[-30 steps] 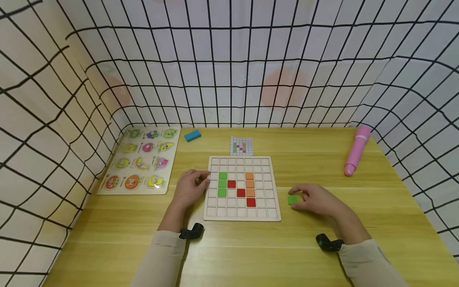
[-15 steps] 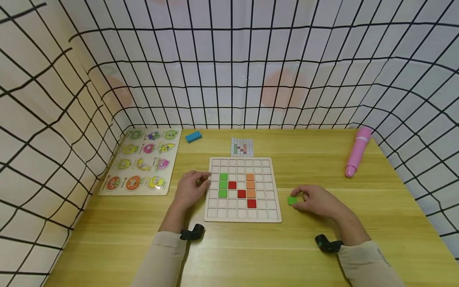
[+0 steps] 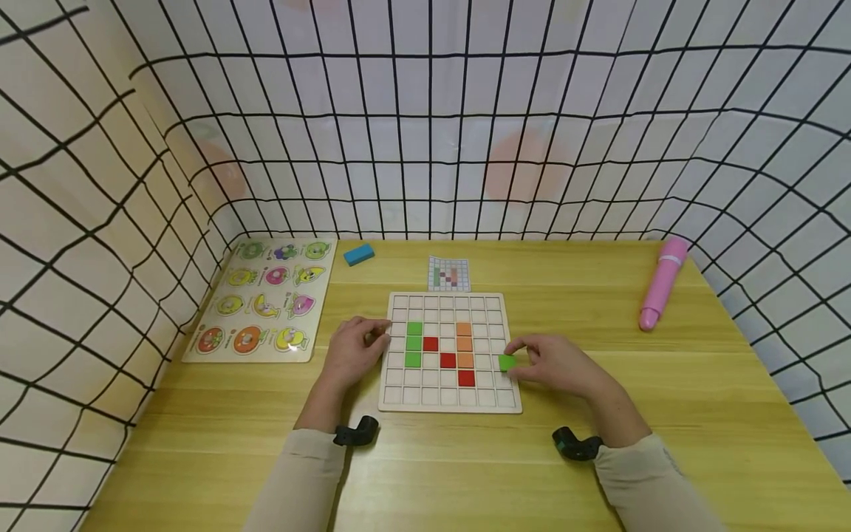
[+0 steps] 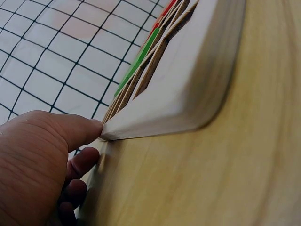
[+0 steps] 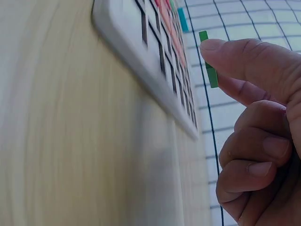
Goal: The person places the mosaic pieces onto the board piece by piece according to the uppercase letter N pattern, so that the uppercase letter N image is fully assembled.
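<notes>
Between thumb and index finger, my right hand [image 3: 558, 363] pinches a green square tile [image 3: 507, 363] at the right border of the white grid board [image 3: 450, 406]. The right wrist view shows this tile [image 5: 213, 77] edge-on, raised above the board, with the other fingers curled. My left hand [image 3: 354, 347] touches the board's left edge with thumb and index fingertips. Set in the board are a column of green tiles [image 3: 414, 343], a column of orange tiles [image 3: 464, 344], and red tiles [image 3: 448, 360] on a diagonal between and below them.
Behind the board lies a small printed pattern card [image 3: 448, 273]. A blue block [image 3: 359, 255] and a fruit picture board [image 3: 266, 299] are at the left. A pink pen-shaped object [image 3: 663, 284] lies far right. Black wire mesh [image 3: 425, 114] encloses the wooden table's back and sides.
My right hand has carried the green tile leftward from beside the board to above its right edge. The left hand stays at the board's left edge.
</notes>
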The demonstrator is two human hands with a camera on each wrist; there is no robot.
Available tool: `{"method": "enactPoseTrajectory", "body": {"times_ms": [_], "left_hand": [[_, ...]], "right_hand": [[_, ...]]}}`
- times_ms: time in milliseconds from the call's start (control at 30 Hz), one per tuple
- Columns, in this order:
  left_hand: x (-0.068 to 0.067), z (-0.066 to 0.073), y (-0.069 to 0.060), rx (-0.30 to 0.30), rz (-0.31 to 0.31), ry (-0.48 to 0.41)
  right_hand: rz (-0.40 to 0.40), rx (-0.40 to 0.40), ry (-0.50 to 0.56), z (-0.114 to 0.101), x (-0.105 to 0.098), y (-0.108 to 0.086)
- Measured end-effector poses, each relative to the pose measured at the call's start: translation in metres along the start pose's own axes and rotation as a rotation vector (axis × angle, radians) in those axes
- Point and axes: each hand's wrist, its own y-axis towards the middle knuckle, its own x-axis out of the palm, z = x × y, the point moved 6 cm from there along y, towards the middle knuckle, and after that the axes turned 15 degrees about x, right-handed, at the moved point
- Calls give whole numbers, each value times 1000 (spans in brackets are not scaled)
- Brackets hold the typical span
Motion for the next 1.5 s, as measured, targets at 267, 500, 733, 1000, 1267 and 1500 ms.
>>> {"method": "enactPoseTrajectory", "body": {"times_ms": [267, 500, 733, 1000, 1267, 1500], "left_hand": [[1, 1, -1, -10, -6, 1], [1, -1, 0, -4, 1, 5], [0, -1, 0, -17, -1, 1], [0, 0, 0, -22, -7, 2], [1, 0, 1, -7, -9, -1], [0, 1, 0, -6, -7, -3]], "right_hand": [[-27, -31, 37, -32, 18, 7], [-25, -72, -11, -56, 39, 13], [-38, -122, -21, -84, 61, 15], [-15, -155, -94, -110, 83, 14], [44, -174, -127, -119, 96, 13], [63, -177, -158, -125, 99, 12]]}}
